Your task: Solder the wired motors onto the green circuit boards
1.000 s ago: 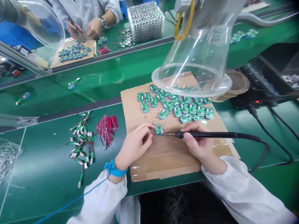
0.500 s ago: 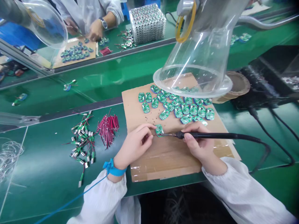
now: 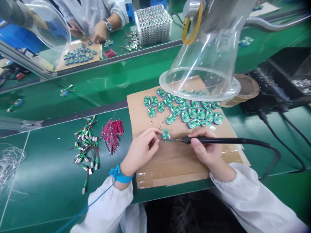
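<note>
Fingertips of the left hand (image 3: 141, 150) hide whatever they pinch. They are closed together at the left edge of a small green circuit board (image 3: 165, 134), and anything between them is too fine to make out. The right hand (image 3: 206, 149) is clamped around a slim black soldering iron (image 3: 218, 140), whose metal tip meets that board. The board lies flat on a taped brown cardboard sheet (image 3: 175, 161) on the glossy green table (image 3: 48, 174). A clear flared plastic hood (image 3: 201, 64), cut off at the top, blurs the farthest of the loose boards (image 3: 191, 113) clustered behind. Red wires (image 3: 112, 131) lie bundled to the left.
</note>
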Available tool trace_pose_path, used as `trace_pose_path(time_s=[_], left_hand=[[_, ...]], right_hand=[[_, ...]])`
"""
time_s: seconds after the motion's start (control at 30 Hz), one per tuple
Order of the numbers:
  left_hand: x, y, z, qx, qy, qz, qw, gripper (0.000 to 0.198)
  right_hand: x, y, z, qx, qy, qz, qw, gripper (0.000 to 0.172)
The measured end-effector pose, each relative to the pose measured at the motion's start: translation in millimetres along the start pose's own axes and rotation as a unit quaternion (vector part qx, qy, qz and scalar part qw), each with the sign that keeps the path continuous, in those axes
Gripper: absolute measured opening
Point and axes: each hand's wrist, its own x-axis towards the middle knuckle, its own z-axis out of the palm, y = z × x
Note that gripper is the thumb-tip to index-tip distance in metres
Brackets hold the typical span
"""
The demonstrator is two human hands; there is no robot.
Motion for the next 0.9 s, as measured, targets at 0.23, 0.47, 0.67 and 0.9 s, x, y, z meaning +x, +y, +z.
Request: trace_pose_path(time_s=[0.23,0.47,0.67,0.9], left_hand=[[-0.8,-0.4,0.3,-0.003,0.001,0.003,1.0,0.016],[-0.2,-0.7,0.4,0.0,0.003,0.005,1.0,0.016],[-0.4,-0.8,0.8,-0.005,-0.001,0.008,1.0,0.016],[-0.9,-1.2,0.5,-0.005,-0.002,0.006,1.0,0.016]], right_hand=[[-0.1,0.4,0.3,0.0,0.001,0.0,1.0,0.005],[-0.8,2.1,-1.2,-0.004,-0.006,0.004,1.0,0.005],[-0.7,2.8,-0.7,0.009,0.013,0.009,1.0,0.006],[0.4,1.7,0.8,0.001,0.015,0.016,1.0,0.008]])
